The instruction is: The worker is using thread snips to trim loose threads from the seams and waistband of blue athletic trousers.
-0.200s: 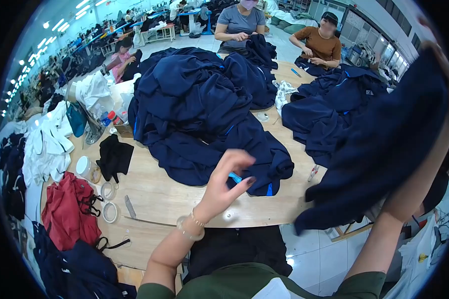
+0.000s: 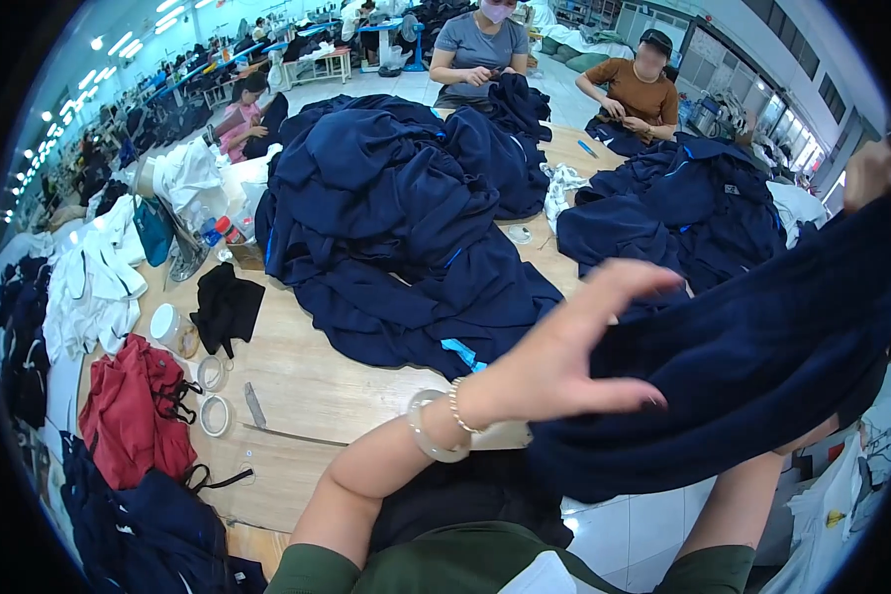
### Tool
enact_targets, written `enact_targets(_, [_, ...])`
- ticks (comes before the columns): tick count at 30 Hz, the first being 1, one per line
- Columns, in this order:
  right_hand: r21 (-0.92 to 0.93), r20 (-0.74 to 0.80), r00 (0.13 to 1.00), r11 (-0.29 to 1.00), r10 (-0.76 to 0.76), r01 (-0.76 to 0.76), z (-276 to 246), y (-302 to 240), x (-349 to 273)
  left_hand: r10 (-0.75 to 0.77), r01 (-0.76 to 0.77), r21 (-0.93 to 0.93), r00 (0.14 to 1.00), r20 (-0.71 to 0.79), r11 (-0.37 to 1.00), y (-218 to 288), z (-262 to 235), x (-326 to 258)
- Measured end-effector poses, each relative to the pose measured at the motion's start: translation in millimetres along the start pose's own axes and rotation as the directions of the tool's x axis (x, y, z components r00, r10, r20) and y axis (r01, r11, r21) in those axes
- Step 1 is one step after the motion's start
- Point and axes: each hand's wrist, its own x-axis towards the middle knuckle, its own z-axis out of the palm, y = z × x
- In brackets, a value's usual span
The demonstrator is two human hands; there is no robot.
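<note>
Diagonally, navy garment (image 2: 752, 366) stretches between both hands.

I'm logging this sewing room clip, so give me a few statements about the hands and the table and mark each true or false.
1. The right hand holds up a navy garment. True.
2. The left hand grips a pair of scissors. False: it holds no tool; its fingers are spread at the navy garment's edge.
3. A red garment lies at the table's left end. True.
4. The big pile on the wooden table is white cloth. False: it is navy.
5. The left wrist wears bracelets. True.
</note>
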Motion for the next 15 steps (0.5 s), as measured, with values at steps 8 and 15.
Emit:
enact_targets(8, [0.287,-0.118,0.817,0.807,0.564,-0.515,56,-2,-64,-0.399,0.393,-0.294,0.916,0.041,0.871,18,-24,-39])
enact_targets(15, [0.358,0.244,0.625,0.531,0.741,-0.769,126,58,-76,-0.553,0.561,-0.005,0.816,-0.170,0.828,50,-123,-62])
